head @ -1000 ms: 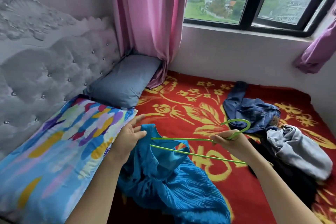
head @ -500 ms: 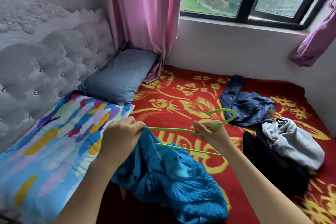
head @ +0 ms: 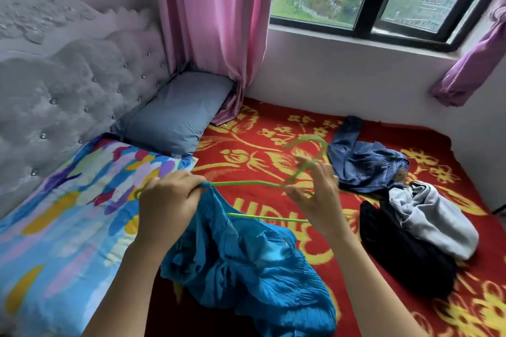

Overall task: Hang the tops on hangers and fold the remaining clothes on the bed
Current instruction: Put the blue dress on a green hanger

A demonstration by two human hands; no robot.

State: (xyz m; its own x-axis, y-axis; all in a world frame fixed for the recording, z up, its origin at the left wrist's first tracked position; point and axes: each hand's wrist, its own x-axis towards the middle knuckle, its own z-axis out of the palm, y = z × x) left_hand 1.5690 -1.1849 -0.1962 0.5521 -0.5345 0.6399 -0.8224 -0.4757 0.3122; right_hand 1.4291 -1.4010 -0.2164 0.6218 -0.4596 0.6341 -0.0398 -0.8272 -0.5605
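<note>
One bed [head: 273, 128], red-gold blanket. At 6 o'clock the blue top [head: 246, 268], bunched, upper edge lifted. At 3 o'clock jeans [head: 367, 161], grey garment [head: 432, 221] and black garment [head: 397, 254], unfolded, same as 0.5 s ago. Centre: green hanger [head: 246, 184] held off the bed, one end in the top; hook blurred. L hand [head: 169, 200] clenched on top plus hanger end, unchanged. R hand [head: 315, 191] gripped hanger neck before; fingers now spread wide, contact can't tell.

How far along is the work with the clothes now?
No hung or folded clothes show yet. In hand: the left hand grips the top over one end of the hanger; the right hand is open by the hook. Left: jeans, a grey garment and a black garment lie unfolded.
</note>
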